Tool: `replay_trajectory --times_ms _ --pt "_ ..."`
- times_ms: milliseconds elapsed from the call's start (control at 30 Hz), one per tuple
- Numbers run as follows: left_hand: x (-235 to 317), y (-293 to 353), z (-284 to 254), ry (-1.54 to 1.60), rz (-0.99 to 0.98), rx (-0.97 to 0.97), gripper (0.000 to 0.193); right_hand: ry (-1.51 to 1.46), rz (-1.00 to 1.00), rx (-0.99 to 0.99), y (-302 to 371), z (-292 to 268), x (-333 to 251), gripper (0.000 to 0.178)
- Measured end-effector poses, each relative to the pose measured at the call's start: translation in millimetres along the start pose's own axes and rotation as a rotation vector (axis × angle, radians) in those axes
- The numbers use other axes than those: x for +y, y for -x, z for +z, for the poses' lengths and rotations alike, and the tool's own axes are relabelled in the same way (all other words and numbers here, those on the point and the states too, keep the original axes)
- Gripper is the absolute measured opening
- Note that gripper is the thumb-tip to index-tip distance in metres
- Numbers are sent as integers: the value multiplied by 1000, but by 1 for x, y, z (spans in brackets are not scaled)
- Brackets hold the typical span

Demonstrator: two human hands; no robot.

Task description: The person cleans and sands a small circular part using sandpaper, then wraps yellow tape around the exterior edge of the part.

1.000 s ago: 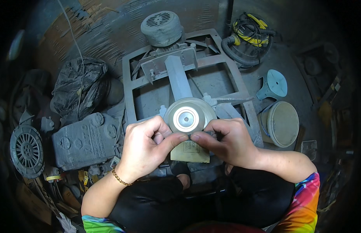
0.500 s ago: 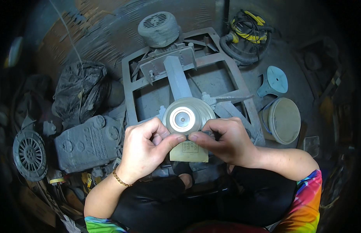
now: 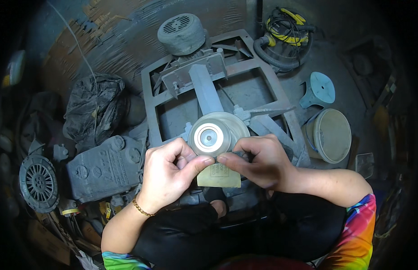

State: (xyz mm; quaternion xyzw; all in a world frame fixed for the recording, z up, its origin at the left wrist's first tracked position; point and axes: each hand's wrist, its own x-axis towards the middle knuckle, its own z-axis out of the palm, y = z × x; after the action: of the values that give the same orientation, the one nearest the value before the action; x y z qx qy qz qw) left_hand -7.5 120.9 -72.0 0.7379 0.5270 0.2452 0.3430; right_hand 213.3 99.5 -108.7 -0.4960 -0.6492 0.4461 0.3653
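Note:
Both my hands meet at a round metal piece (image 3: pixel 209 138) with a bright ring on its face, in front of a wider grey wheel (image 3: pixel 240 128). A sheet of pale yellow sandpaper (image 3: pixel 218 178), printed on its back, hangs below the round piece. My left hand (image 3: pixel 170 168) pinches the sheet's upper edge, its thumb pressed close to the piece's lower rim. From the other side my right hand (image 3: pixel 263 162) does likewise, and the two thumb tips nearly touch. The curled fingers behind are partly hidden.
A dusty motor (image 3: pixel 182 33) sits on a metal frame (image 3: pixel 283 96), a belt (image 3: pixel 204 90) running toward me. At right are a yellow-black vacuum cleaner (image 3: pixel 287 36), a blue stool (image 3: pixel 319 90) and a bucket (image 3: pixel 332 135). At left lie a black bag (image 3: pixel 94 108) and a grey machine housing (image 3: pixel 105 168).
The whole view has shifted slightly. The bright-ringed piece sits a touch further left, while both hands keep nearly the same place and grip.

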Motion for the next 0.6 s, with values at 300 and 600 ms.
replay_trajectory --times_ms 300,600 --pt "0 2 0 -20 -11 -5 34 63 55 -56 0 -3 -2 26" --pt "-6 2 0 13 -26 2 34 10 -72 40 -1 5 1 33"
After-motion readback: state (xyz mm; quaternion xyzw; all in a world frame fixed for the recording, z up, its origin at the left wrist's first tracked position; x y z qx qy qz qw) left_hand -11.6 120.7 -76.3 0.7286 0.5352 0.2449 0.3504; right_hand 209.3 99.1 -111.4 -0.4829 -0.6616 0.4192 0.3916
